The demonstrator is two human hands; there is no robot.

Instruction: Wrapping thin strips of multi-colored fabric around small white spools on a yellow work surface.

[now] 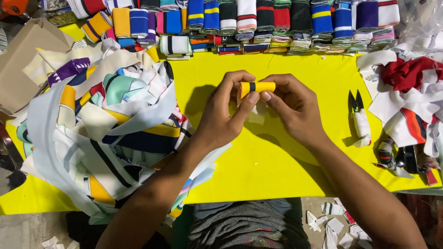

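Two hands meet over the yellow cloth-covered table, head view. Left hand and right hand both pinch a small yellow knit band with a black stripe, fingers curled closed on it, held above table centre. Black thread snips with white-wrapped handle lie just right. Heap of striped fabric strips left; stacked folded ribbed bands along far edge.

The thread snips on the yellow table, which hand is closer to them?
Right. The right hand is just left of the thread snips, with a gap of bare yellow table between. The left hand lies farther left, beyond the orange fabric roll both hands hold.
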